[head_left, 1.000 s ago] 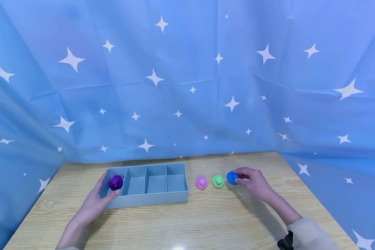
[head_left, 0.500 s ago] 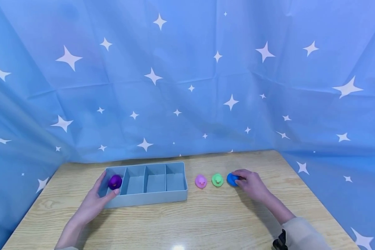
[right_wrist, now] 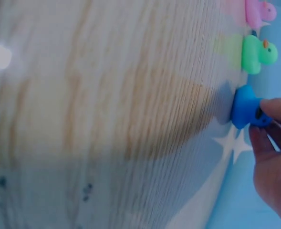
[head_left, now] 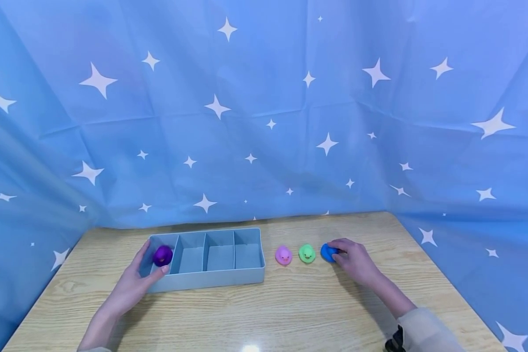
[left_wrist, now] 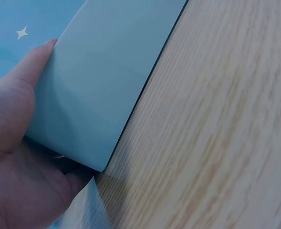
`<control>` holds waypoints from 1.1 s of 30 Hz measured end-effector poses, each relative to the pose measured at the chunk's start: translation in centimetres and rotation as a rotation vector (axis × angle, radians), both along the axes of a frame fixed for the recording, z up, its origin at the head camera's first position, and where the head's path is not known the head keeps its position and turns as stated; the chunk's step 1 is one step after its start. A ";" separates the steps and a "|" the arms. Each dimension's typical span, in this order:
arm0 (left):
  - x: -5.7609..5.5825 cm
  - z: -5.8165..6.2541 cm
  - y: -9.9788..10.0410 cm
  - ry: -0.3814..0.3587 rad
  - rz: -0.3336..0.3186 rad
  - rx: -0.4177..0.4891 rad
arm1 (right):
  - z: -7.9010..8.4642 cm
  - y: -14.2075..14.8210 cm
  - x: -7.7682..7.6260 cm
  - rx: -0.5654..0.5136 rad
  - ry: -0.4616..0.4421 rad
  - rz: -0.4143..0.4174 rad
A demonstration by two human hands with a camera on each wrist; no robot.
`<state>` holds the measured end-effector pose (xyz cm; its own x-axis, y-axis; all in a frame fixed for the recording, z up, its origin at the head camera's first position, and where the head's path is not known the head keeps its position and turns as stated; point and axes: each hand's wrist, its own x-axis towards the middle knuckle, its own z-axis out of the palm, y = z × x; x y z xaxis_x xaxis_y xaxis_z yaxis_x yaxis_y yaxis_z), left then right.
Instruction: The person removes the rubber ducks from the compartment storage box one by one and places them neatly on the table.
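My right hand [head_left: 355, 261] pinches a small blue rubber duck [head_left: 328, 253] between thumb and fingers, at the right end of a row of ducks. In the right wrist view the blue duck's [right_wrist: 245, 108] base is right at the tabletop, and fingers cover part of its head. Beside it stand a green duck [head_left: 307, 253] and a pink duck [head_left: 283, 255]. On the left, my left hand [head_left: 129, 286] holds the end of a grey-blue divided box [head_left: 207, 281], thumb over the front rim, fingers round the far side. A purple duck [head_left: 163, 255] sits in the leftmost compartment.
The wooden table [head_left: 268, 318] ends at the back against a blue curtain [head_left: 264, 122] printed with white stars, which also hangs along both sides. Thin dividers split the box into several compartments. A dark band [head_left: 395, 340] shows at my right sleeve.
My right hand has brought the blue duck slightly down toward the table and a little to the right. The left hand, the box and the other ducks stay in place.
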<state>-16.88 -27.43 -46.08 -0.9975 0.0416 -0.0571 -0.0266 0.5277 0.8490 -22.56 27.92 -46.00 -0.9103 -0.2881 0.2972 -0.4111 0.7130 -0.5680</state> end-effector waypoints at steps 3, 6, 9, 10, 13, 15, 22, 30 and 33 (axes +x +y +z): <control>0.0 0.0 0.0 -0.004 0.002 0.001 | 0.0 -0.1 0.0 0.007 0.007 -0.008; -0.1 0.1 0.0 -0.006 0.003 -0.003 | 0.1 -0.1 0.2 -0.013 -0.013 -0.014; -0.1 0.1 0.1 -0.002 0.003 -0.007 | 0.3 -0.3 0.3 -0.035 -0.032 -0.029; -0.1 0.2 0.1 -0.001 0.003 -0.007 | 0.5 -0.4 0.3 -0.040 -0.035 -0.036; -0.1 0.1 0.1 -0.001 0.004 0.000 | 1.1 -1.0 0.4 -0.051 -0.026 -0.049; -0.1 0.1 0.1 -0.005 0.006 0.006 | 1.6 -1.7 0.4 -0.063 -0.011 -0.048; 0.0 0.0 0.1 -0.015 0.010 0.005 | 2.8 -4.7 0.0 -0.119 0.034 -0.037; 0.2 0.1 0.1 -0.013 0.012 0.007 | 3.6 -8.8 0.1 -0.183 0.054 0.071; 0.1 0.1 0.1 -0.012 0.013 0.007 | 3.9 -10.5 0.3 -0.204 0.036 0.102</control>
<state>-16.77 -27.29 -45.96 -0.9972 0.0290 -0.0691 -0.0439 0.5216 0.8520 -22.26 17.46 -42.15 -0.8672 -0.3086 0.3908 -0.4979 0.5389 -0.6795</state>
